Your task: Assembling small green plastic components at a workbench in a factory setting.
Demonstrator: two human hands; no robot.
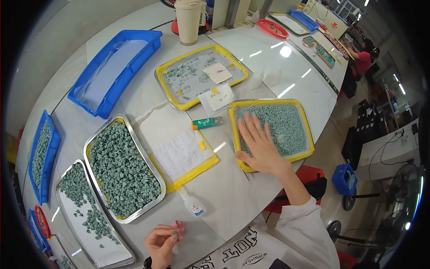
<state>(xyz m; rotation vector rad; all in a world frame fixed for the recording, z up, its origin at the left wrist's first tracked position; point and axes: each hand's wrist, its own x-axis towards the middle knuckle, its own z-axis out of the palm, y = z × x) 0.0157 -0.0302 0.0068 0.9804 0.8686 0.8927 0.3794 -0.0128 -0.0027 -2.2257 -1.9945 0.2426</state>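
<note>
Right hand (261,152) spread over green chips (286,121), left hand (161,244) pinching

A pale tabletop (237,197) is crowded with trays. Toward its far left a deep blue tray (132,74) is set; nearer, a metal tray (146,154) is filled with coarse green stones (123,166). At the right, a yellow-edged tray (307,127) is covered with the finer green chips, which could be pushed over the rim if swept too hard. Over them the right hand is held palm down, its fingers spread wide and nothing seen gripped; whether the chips are touched cannot be told. At the near edge the left hand is held with its fingers drawn together in a pinch. Ahead, a white glue bottle (192,206) is placed, which could be knocked by a careless reach. Farther off, a green tube (207,123) with an orange end is laid, easily rolled away if brushed. A scrap of pink film (180,226) is seen at the left fingertips; whether it is gripped is unclear. Smallest, a green piece (174,234) is pinched there, and could be dropped if that slight hold were loosened
</note>
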